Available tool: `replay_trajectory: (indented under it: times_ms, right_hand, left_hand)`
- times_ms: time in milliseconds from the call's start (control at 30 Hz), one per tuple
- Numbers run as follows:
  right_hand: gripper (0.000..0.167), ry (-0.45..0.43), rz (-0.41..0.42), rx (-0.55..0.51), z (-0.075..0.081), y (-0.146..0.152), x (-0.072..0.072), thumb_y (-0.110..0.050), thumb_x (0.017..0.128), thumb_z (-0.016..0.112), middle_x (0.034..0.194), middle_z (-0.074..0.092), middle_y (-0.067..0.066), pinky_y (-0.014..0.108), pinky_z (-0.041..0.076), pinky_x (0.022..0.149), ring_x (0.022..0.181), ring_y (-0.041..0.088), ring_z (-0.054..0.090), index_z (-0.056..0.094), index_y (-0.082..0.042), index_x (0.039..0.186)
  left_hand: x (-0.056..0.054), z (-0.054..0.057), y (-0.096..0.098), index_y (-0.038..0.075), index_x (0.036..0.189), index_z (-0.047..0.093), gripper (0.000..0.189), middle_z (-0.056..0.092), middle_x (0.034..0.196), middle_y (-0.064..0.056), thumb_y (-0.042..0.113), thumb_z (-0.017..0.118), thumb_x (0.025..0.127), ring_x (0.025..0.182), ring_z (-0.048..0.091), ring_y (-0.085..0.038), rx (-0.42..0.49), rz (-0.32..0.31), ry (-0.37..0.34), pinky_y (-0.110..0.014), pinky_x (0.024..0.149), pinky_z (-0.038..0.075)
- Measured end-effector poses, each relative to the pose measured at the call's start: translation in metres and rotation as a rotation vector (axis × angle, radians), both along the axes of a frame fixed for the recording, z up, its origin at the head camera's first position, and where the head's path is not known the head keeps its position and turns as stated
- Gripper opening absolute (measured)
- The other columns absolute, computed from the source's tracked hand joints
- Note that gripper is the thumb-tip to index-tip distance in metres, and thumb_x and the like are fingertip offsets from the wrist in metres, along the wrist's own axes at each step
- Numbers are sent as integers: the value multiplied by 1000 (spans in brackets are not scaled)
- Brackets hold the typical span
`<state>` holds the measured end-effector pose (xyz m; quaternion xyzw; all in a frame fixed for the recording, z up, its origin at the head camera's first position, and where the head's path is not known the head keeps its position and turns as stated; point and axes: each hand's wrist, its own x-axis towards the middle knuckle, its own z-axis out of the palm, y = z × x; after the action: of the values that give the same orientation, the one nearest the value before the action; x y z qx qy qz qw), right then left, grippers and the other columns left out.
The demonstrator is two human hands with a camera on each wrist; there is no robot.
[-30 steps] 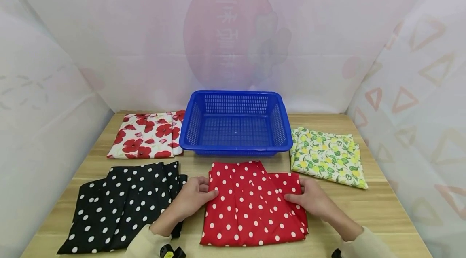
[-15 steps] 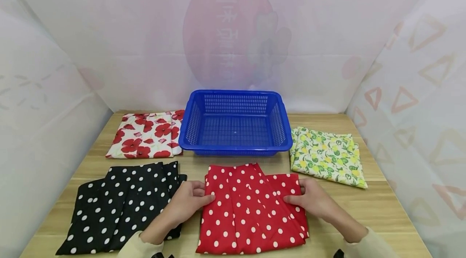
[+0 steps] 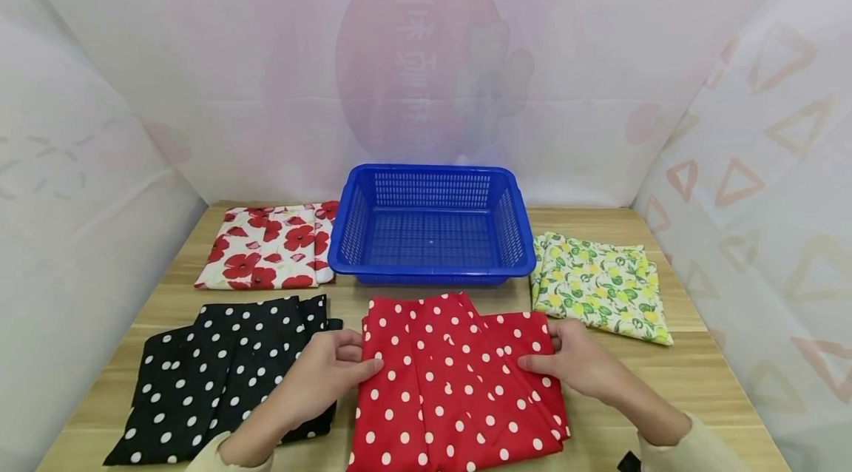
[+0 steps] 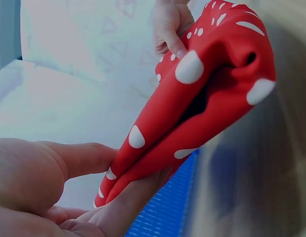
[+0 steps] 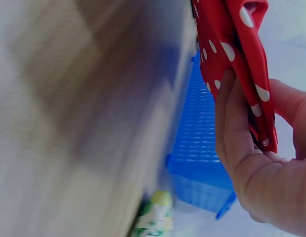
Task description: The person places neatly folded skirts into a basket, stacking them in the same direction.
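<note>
A folded red cloth with white polka dots [image 3: 452, 383] is held up between both hands in front of the basket. At its left edge my left hand [image 3: 326, 372] pinches the folded layers, thumb on top and fingers beneath. My right hand [image 3: 582, 361] grips the right edge the same way. In the left wrist view the red cloth [image 4: 192, 103] shows its doubled layers, with thumb and fingers on either side. The right wrist view has the cloth [image 5: 246, 59] lifted off the table, fingers behind it and thumb in front.
A blue plastic basket [image 3: 433, 271] stands at the back middle. Folded black polka-dot cloth [image 3: 220, 383] lies front left, close to the left forearm. A red-flowered white cloth [image 3: 266, 250] is left of the basket; a lemon-print cloth [image 3: 599, 287] lies right of it on the wooden table [image 3: 672, 376].
The red polka-dot cloth has risen and come closer to the camera, shifting a little left. My left hand has moved left with its edge; the right hand stays nearly in place.
</note>
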<state>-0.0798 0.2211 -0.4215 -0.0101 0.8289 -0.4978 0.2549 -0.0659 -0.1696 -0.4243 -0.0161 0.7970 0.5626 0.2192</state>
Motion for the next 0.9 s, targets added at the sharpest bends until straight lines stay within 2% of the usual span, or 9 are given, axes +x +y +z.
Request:
replay_trajectory:
  times_ms: [233, 400, 533, 633, 900]
  right_hand:
    - [53, 51, 32, 9, 33, -4, -3, -24, 92, 83, 101, 79, 9, 37, 67, 79, 86, 21, 79, 62, 6, 130]
    - [53, 100, 56, 18, 52, -7, -12, -24, 92, 83, 102, 80, 10, 37, 67, 78, 86, 21, 80, 63, 6, 129]
    - [50, 130, 50, 37, 65, -11, -26, -24, 92, 83, 103, 79, 10, 38, 67, 78, 86, 21, 80, 64, 4, 129]
    - [48, 142, 31, 53, 73, -14, -39, -24, 93, 82, 103, 79, 11, 39, 68, 79, 87, 21, 80, 64, 3, 129]
    - [52, 156, 8, 82, 97, -23, -77, -27, 96, 79, 116, 78, 15, 39, 67, 86, 92, 20, 79, 61, -1, 136]
  left_hand:
    - [3, 30, -8, -12, 136, 57, 57, 77, 117, -17, 21, 80, 95, 101, 80, -29, 33, -53, 50, -41, 85, 67]
    - [-6, 48, -15, -9, 140, 56, 59, 77, 120, -18, 24, 78, 97, 102, 80, -28, 50, -94, 71, -39, 86, 67]
    - [-19, 60, -19, -7, 141, 56, 57, 77, 121, -18, 25, 76, 99, 102, 80, -28, 38, -113, 109, -36, 86, 67]
    - [-32, 71, -23, -5, 140, 56, 54, 77, 121, -18, 25, 75, 100, 102, 80, -27, 3, -101, 138, -35, 87, 66]
    - [-76, 96, -26, -3, 140, 56, 53, 76, 125, -20, 28, 73, 101, 105, 80, -27, -112, -70, 172, -37, 90, 66]
